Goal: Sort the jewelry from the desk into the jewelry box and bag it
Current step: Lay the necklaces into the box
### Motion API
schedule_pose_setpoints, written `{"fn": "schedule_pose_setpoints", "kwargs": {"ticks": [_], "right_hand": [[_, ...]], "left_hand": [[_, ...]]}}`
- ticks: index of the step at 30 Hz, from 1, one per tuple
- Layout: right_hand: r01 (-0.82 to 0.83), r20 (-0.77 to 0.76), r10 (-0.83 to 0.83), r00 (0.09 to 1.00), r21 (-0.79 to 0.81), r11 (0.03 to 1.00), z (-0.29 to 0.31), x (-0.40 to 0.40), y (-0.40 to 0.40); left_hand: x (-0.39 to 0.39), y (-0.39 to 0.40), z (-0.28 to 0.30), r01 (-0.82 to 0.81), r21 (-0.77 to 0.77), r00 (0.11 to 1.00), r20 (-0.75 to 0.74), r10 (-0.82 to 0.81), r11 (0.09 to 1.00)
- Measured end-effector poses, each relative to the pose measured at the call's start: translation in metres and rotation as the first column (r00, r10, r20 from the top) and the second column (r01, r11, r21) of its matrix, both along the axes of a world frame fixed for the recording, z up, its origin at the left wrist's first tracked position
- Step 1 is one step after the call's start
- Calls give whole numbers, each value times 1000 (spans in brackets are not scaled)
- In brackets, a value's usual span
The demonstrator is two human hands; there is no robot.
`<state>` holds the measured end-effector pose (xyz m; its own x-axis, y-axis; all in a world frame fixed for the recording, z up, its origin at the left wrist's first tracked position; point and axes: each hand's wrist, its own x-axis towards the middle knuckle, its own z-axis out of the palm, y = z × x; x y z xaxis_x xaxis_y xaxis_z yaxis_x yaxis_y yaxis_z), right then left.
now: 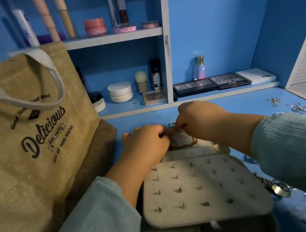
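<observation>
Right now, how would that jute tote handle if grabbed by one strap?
The jute tote likely sags: its straps already droop. The woven sides look fairly stiff, so it may partly keep its shape. Probably light; contents unseen.

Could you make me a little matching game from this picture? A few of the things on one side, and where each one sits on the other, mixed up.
Things:
1. burlap tote bag
2. pink jar
3. perfume bottle
4. earring panel

Places:
A. on the upper shelf
B. on the open jewelry box, between the two forearms
C. standing at the left of the desk
D. behind the dark palettes on the lower shelf, to the right of the shelf divider

Pairs: 1-C, 2-A, 3-D, 4-B
</observation>
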<state>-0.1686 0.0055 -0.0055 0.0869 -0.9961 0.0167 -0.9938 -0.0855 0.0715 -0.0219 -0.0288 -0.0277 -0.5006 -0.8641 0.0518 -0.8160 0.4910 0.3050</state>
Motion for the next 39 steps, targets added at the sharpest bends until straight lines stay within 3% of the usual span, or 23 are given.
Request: {"fn": "schedule_pose_setpoints", "kwargs": {"ticks": [7,15,24,30,39], "right_hand": [[-82,-125,83,989,13,997,0,-1,3],[-152,-101,151,983,1,988,1,-8,2],[-239,-208,236,949,10,971,2,-8,0],[-39,-30,43,999,127,991,4,-1,-3],[139,142,-178,974,251,958,14,6,0]], "left_hand": [[-1,0,2,-24,-12,1000,19,24,1000],[-4,-4,4,-11,-50,998,63,14,999],[-5,-5,2,8,-57,996,84,-4,998],[-6,-4,2,-5,-35,997,70,8,999],[-3,2,7,27,75,999,45,-31,997]]}}
